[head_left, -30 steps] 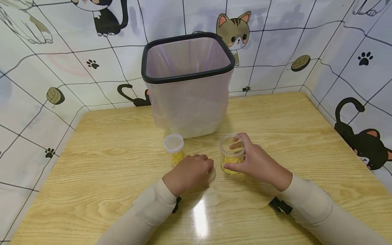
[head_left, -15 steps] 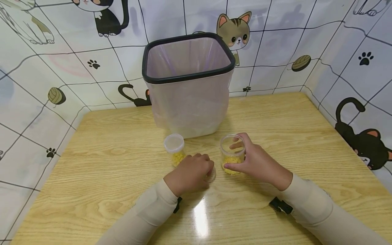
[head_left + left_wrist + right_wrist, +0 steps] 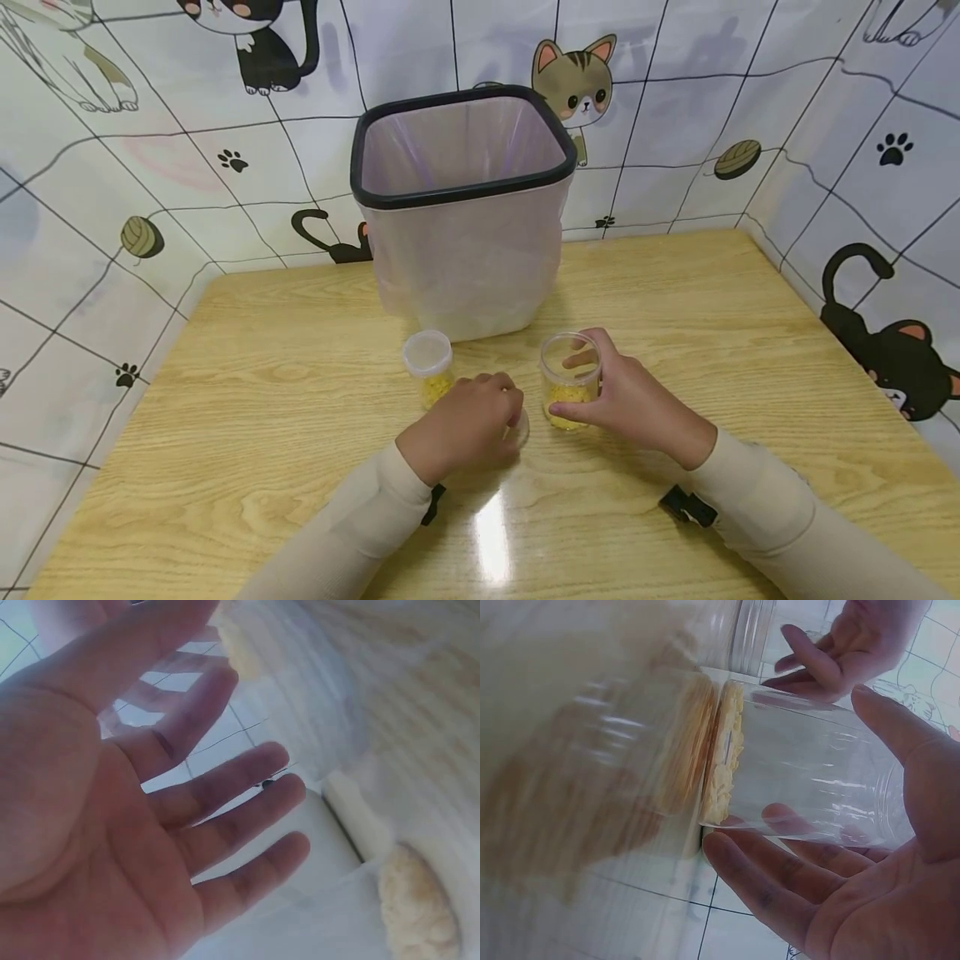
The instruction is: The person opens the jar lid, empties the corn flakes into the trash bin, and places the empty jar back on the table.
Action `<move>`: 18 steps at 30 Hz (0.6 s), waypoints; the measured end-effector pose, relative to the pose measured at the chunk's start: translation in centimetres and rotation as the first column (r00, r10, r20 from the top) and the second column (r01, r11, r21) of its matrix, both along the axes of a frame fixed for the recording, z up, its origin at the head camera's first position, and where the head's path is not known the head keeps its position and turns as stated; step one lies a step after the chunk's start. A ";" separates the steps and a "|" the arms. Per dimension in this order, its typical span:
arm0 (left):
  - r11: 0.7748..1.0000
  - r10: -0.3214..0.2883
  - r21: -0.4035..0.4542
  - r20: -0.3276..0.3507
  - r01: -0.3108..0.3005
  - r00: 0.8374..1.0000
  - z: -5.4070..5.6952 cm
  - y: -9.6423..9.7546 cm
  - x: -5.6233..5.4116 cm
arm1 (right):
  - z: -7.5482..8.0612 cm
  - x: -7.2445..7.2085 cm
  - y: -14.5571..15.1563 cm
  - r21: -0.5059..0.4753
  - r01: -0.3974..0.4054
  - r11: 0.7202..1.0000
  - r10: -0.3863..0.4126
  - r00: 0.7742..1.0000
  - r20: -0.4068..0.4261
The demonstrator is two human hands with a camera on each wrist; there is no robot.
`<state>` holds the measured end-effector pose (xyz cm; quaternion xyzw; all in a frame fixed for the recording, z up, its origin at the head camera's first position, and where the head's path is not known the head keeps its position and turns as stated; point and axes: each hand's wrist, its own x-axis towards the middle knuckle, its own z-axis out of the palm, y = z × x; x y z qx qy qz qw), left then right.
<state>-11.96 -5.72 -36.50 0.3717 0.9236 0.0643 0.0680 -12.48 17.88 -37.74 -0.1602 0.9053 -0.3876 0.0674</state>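
My right hand (image 3: 630, 400) holds an uncovered clear jar (image 3: 570, 367) upright on the table, thumb on the near side and fingers round the far side. Yellow bits (image 3: 724, 761) fill its lower part. My left hand (image 3: 468, 425) is low over the table, just left of that jar. A clear round lid (image 3: 519, 429) lies by its fingertips, partly hidden behind them in the head view. In the left wrist view its fingers (image 3: 240, 802) are spread and fairly straight. A second jar with a whitish lid (image 3: 427, 354) and yellow contents stands just beyond the left hand.
A bin (image 3: 468, 258) with a black rim and a pale liner stands at the back of the wood-grain table (image 3: 262, 400). Walls (image 3: 285, 158) printed with cats and lines close in the back and both sides.
The head view tips slightly. My left hand shifts only a touch beside the lid, while my right hand and both jars keep their places.
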 end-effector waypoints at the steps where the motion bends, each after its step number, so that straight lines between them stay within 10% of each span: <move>1: 1.000 0.007 0.001 -0.009 -0.007 1.000 0.1 0.0 0.0 | 0.0 0.0 0.0 -0.001 -0.001 1.000 0.001 1.000 -0.002; 12: 0.992 -0.040 0.118 -0.103 0.052 0.994 2.8 -0.5 0.9 | -0.1 0.2 -0.2 -0.001 -0.006 1.000 0.006 1.000 -0.015; 18: 0.965 0.004 0.251 -0.315 0.079 0.949 4.1 -0.9 1.0 | -0.1 0.2 -0.1 0.002 -0.010 1.000 0.010 0.999 -0.033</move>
